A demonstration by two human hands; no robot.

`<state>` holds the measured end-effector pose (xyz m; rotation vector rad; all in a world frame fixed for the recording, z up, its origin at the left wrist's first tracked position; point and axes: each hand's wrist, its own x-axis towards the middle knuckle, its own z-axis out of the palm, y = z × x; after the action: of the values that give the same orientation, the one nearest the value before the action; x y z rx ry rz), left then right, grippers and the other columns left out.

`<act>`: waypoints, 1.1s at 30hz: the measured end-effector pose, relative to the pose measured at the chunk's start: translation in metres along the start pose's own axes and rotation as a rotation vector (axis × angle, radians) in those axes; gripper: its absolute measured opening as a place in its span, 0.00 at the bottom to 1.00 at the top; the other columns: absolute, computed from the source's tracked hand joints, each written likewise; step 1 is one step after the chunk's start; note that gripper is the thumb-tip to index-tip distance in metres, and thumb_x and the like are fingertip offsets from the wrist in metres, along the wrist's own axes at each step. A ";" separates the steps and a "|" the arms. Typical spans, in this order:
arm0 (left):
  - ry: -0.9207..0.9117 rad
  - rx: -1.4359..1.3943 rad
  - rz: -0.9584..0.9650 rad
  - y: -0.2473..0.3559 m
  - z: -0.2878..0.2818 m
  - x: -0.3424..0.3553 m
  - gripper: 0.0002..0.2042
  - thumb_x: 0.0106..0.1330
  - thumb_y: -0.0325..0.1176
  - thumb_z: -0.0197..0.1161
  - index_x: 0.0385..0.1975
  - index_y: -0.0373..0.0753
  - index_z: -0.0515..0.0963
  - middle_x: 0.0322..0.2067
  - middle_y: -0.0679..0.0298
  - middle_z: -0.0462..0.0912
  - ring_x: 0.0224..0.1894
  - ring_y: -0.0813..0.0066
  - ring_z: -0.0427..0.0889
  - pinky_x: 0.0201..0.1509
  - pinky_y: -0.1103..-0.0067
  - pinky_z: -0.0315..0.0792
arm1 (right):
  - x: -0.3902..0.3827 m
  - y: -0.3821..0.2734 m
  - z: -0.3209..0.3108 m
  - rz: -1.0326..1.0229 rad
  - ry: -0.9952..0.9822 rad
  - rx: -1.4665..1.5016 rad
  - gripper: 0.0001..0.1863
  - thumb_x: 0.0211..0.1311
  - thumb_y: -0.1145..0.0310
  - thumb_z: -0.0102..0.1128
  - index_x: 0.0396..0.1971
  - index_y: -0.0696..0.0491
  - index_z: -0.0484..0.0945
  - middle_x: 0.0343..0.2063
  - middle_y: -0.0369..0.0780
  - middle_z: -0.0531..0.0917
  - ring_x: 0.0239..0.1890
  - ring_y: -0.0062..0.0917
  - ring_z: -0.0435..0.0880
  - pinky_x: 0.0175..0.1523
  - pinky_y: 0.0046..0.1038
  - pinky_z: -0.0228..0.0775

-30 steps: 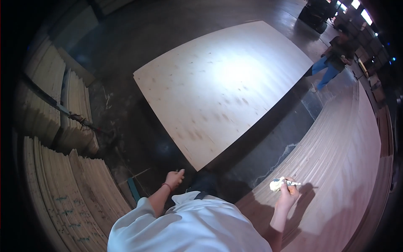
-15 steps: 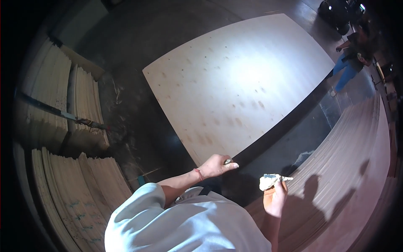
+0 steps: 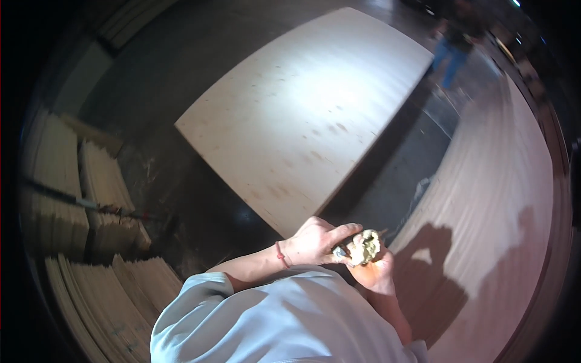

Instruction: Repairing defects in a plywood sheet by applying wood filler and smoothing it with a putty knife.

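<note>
My two hands meet in front of my body at a lump of pale yellow putty (image 3: 367,247). From below, my right hand (image 3: 376,275) is closed around it. My left hand (image 3: 316,241) is closed against its left side, with the thumb over the top. A small dark piece (image 3: 341,250) shows between the left fingers and the putty; its kind is unclear. Just beyond my hands lies a large pale wood sheet (image 3: 272,151), its surface marked with several brownish smears and spots.
Stacked wood sheets (image 3: 484,181) rise close on my right, with shadows across them. More stacks of thin sheets (image 3: 115,302) stand at the left, behind them a dark bar (image 3: 66,196). A person in blue trousers (image 3: 451,60) stands beyond the pale sheet's far right corner.
My hands were apart and have come together at the putty. The left moved right, and the right moved left with the lump. The whole view has turned and shifted.
</note>
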<state>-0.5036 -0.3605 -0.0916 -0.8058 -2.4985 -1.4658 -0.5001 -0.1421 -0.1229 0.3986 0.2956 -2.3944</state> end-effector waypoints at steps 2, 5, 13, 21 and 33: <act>-0.008 0.008 0.059 0.025 0.012 -0.012 0.32 0.56 0.47 0.76 0.55 0.34 0.77 0.24 0.59 0.84 0.23 0.59 0.85 0.29 0.70 0.79 | -0.033 0.017 -0.011 -0.072 0.024 -0.011 0.13 0.69 0.70 0.52 0.48 0.56 0.81 0.47 0.42 0.84 0.53 0.36 0.82 0.60 0.42 0.74; -0.030 -0.033 0.141 0.049 0.038 -0.029 0.31 0.53 0.44 0.78 0.54 0.33 0.78 0.23 0.59 0.84 0.22 0.61 0.84 0.26 0.71 0.78 | -0.077 0.032 -0.036 -0.072 -0.069 -0.042 0.12 0.67 0.72 0.54 0.46 0.56 0.81 0.45 0.42 0.85 0.49 0.33 0.84 0.57 0.38 0.77; -0.235 -0.173 0.050 0.091 0.077 -0.068 0.33 0.54 0.50 0.78 0.54 0.34 0.78 0.22 0.59 0.83 0.22 0.58 0.83 0.27 0.71 0.78 | -0.161 0.076 -0.069 -0.188 0.154 0.149 0.11 0.66 0.78 0.55 0.46 0.58 0.80 0.44 0.44 0.85 0.48 0.36 0.85 0.56 0.39 0.79; -0.494 -0.713 -0.631 0.076 0.044 -0.133 0.37 0.54 0.54 0.79 0.57 0.34 0.77 0.46 0.56 0.85 0.49 0.70 0.84 0.56 0.73 0.76 | -0.141 0.138 -0.083 -0.016 0.224 0.038 0.14 0.61 0.76 0.58 0.47 0.64 0.79 0.43 0.48 0.85 0.45 0.40 0.86 0.53 0.38 0.80; -0.087 -0.788 -0.615 -0.050 -0.271 -0.299 0.29 0.68 0.35 0.68 0.67 0.33 0.68 0.51 0.58 0.84 0.54 0.69 0.81 0.60 0.74 0.73 | 0.131 0.354 0.050 0.371 0.072 -0.236 0.14 0.69 0.72 0.54 0.49 0.64 0.79 0.46 0.49 0.84 0.48 0.38 0.86 0.53 0.39 0.80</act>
<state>-0.3157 -0.7215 -0.1010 -0.1327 -2.2959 -2.7503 -0.3699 -0.4972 -0.1608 0.3920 0.4861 -1.9601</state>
